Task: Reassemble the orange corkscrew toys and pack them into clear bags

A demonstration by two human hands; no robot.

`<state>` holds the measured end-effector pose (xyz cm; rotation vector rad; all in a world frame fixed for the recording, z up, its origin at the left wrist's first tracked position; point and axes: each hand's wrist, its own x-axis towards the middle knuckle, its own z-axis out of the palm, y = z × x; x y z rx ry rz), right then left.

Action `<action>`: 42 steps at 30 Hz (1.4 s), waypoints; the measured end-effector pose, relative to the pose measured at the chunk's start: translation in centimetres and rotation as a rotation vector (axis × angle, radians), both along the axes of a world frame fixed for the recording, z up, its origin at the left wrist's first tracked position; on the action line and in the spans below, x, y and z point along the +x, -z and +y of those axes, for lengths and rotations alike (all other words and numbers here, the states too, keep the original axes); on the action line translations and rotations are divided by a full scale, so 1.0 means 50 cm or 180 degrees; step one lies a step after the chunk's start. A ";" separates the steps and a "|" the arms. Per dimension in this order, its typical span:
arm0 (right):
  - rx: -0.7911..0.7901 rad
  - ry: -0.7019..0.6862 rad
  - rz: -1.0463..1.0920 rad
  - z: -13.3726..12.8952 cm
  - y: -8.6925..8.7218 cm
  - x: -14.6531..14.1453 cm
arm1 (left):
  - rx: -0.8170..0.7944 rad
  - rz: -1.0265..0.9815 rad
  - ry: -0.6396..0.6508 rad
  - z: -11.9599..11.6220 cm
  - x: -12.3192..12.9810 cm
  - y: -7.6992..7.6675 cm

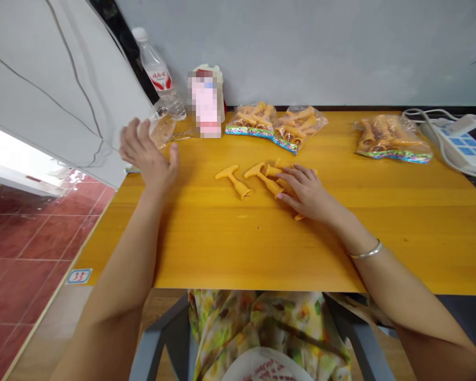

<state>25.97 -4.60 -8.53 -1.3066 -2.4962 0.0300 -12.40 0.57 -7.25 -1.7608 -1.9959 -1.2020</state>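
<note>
Several orange-yellow plastic pieces, each with a T-shaped handle and a flared hollow end, lie on the wooden table (222, 238). One T-handled piece (235, 182) rests apart on the left, and a second piece (264, 179) lies just beside my right hand (307, 193). That hand spreads palm down over more of the pieces, which it partly hides. My left hand (146, 153) is raised above the table's left side, fingers apart and slightly blurred, holding nothing. Behind it lies a crumpled clear plastic bag (162, 129).
Bagged orange pieces stand at the back: one bag (250, 120), another bag (299, 127), and a third bag (392, 138) farther right. A water bottle (158, 74) and a phone (205, 103) are back left. A power strip (464, 145) with white cables sits at right.
</note>
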 end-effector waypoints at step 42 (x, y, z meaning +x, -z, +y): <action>-0.2220 -0.0184 0.3167 -0.028 -0.031 -0.062 | -0.0862 -0.2332 0.3823 -0.122 0.240 0.005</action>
